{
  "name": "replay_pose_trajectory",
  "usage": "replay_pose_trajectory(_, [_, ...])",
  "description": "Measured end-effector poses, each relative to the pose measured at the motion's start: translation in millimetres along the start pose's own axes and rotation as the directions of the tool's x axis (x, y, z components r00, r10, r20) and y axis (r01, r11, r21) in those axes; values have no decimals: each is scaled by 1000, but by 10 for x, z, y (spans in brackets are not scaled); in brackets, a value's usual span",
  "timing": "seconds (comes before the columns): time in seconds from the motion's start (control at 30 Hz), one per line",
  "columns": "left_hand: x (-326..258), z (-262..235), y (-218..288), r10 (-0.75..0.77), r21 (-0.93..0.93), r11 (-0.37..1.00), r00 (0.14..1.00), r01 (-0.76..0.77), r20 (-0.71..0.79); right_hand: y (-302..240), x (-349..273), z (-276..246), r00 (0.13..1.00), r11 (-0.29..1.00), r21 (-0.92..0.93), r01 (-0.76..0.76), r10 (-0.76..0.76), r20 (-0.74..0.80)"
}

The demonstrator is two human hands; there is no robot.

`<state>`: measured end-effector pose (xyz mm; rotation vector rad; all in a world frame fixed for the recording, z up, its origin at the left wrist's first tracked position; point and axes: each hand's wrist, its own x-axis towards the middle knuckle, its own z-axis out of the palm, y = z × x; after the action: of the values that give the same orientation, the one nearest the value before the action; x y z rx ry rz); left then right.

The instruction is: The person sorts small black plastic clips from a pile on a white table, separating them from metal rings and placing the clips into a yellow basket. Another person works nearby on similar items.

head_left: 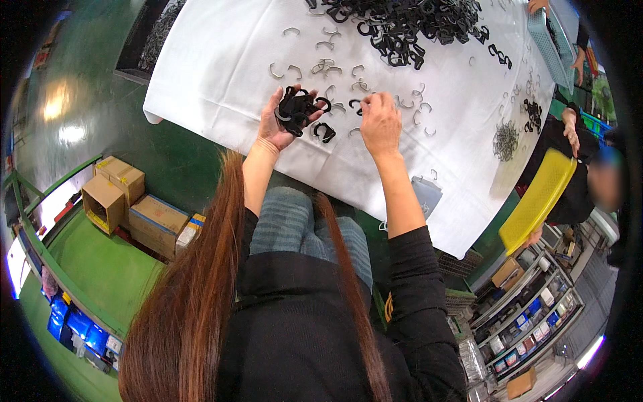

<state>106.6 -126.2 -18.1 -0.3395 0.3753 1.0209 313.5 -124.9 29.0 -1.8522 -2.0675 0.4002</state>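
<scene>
A small heap of black C-shaped clips (293,110) rests in my left hand (270,126), palm up with the fingers curled around them. My right hand (382,128) is closed in a pinch just to the right, with a black C-shaped clip (355,105) at its fingertips. Between the hands, a few more black clips (324,132) lie on the white-covered table (228,100). Loose silver C-shaped wire pieces (325,65) are scattered beyond and around both hands. At the far side sits a large pile of black clips (402,30).
To the right lie a tangle of thin metal pieces (506,141) and a grey-blue packet (426,194). One person holds a yellow tray (539,201); another person's hands are by a pale green basket (550,47). Cardboard boxes (154,224) stand low on the left.
</scene>
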Motion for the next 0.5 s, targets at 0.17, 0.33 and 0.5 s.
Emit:
replay_pose_trajectory(0.17, [38, 20, -120, 25, 21, 1000, 997, -23, -76, -198, 10, 35, 973, 794, 566, -223, 150, 172])
replay_pose_trajectory(0.33, [52, 37, -37, 52, -48, 998, 999, -51, 9, -359, -352, 223, 913, 931, 82, -356, 327, 244])
replay_pose_trajectory(0.5, [23, 13, 76, 79, -40, 996, 997, -79, 10, -458, -491, 442, 914, 942, -7, -336, 328, 241])
